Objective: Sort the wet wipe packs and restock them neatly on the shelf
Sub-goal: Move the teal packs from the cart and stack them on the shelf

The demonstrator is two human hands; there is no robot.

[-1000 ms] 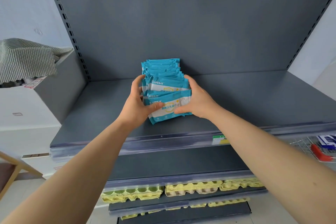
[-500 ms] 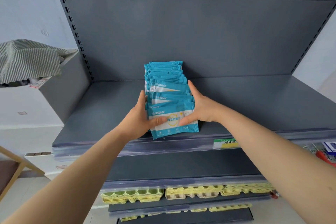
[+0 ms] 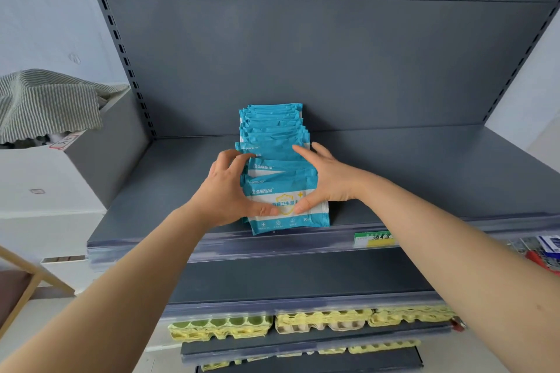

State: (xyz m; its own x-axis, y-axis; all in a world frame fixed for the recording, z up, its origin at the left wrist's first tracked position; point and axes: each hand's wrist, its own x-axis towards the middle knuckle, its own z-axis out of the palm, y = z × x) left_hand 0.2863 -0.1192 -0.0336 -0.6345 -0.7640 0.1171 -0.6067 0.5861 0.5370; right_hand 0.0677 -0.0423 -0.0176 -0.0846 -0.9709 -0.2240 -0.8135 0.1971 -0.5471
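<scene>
A row of blue-and-white wet wipe packs (image 3: 272, 130) stands on edge on the grey shelf (image 3: 424, 179), running from the back panel to the front lip. The front pack (image 3: 288, 219) faces me with its label showing and leans slightly. My left hand (image 3: 224, 191) grips the front packs from the left, fingers curled over their top edges and thumb on the front pack's face. My right hand (image 3: 330, 179) holds them from the right, fingers reaching over the tops and thumb pressing the front face.
A green-yellow price tag (image 3: 374, 239) sits on the shelf's front rail. Egg trays (image 3: 221, 324) fill a lower shelf. A white box (image 3: 45, 179) with a striped cloth (image 3: 48, 103) stands at left. A wire basket (image 3: 542, 254) shows at the right edge.
The front packs have come forward to the shelf's front lip. My left fingers have curled over the pack tops, and my right fingers now reach across them.
</scene>
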